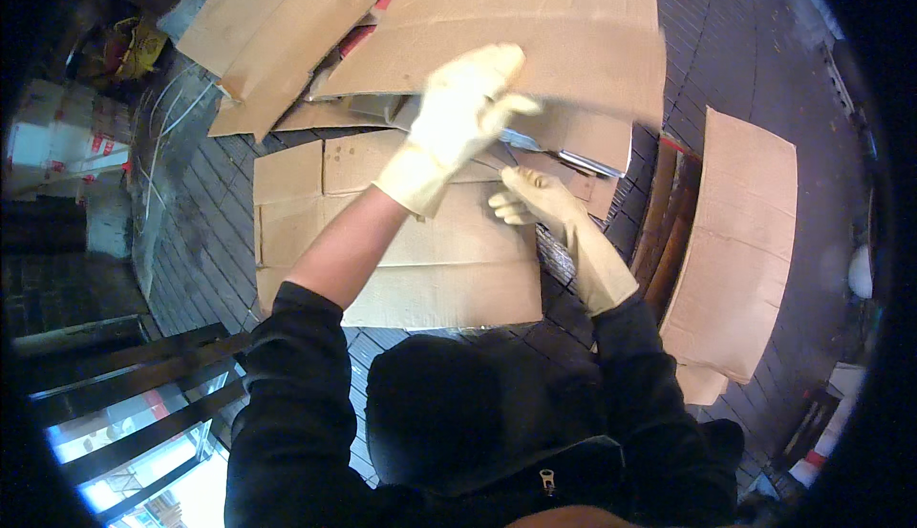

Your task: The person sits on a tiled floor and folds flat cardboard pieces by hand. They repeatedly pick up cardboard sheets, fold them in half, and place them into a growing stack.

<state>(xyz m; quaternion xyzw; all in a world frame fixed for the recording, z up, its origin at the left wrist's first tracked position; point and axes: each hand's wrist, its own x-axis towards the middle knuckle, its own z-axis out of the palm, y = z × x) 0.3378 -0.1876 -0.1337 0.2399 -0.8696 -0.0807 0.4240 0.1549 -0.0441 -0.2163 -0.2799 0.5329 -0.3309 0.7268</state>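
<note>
Dark floor point(726, 60), two gloved hands point(463, 108) point(540, 199), at least three cardboard sheets point(535, 55) point(449, 289) point(735, 242)

I can see a dark floor point(712, 60) with lines all over it, and thin white strings point(187, 111) lying on the left side. Up on the left I see a yellow bag point(145, 48), with pale boxes point(72, 132) with red marks near it. Dark bars point(143, 435) sit low on the left, and a round white thing point(861, 271) is far right.
</note>
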